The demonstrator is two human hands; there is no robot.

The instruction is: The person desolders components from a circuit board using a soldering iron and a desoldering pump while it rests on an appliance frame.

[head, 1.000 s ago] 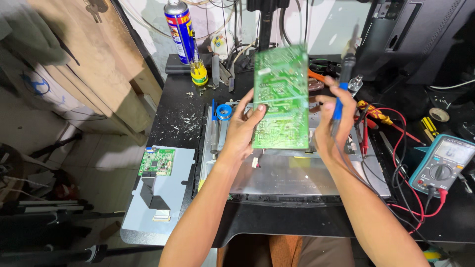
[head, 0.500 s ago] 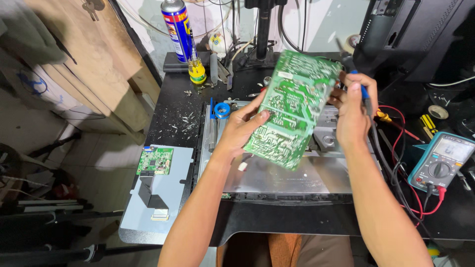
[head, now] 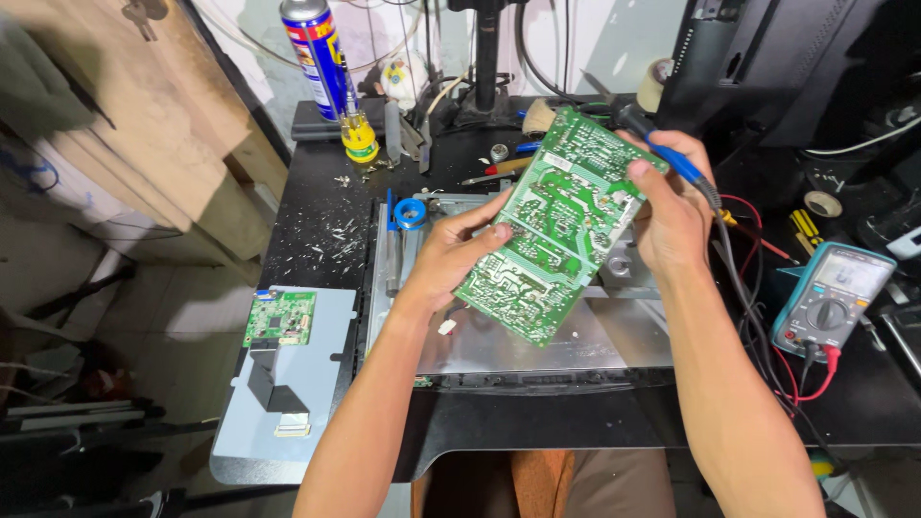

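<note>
The black workbench point(head: 317, 221) carries a flat metal chassis plate point(head: 537, 336) at its centre, with a blue tape roll point(head: 410, 213) at the plate's upper left corner and metal shavings point(head: 326, 245) scattered just beside it. A blue and yellow spray can point(head: 315, 53) stands upright at the rear edge, with a small yellow and green bottle point(head: 360, 139) in front of it. At the right, a teal multimeter point(head: 833, 297) lies on the bench, its red and black leads point(head: 767, 326) running across the surface near the right forearm. To the left of the bench, a small green board point(head: 280, 318) with a flat ribbon cable point(head: 273, 384) rests on a grey panel point(head: 240, 441). The large green circuit board point(head: 556, 225) is held tilted in the air above the chassis plate, solder side toward the camera, and hides the middle of the plate. The left hand point(head: 451, 254) grips the board's lower left edge, thumb on the face and fingers behind. The right hand point(head: 672, 206) clamps the upper right edge with the thumb while also holding a blue-handled soldering iron point(head: 672, 153), its cord trailing down past the wrist. Both forearms rise from the lower frame edge.
</note>
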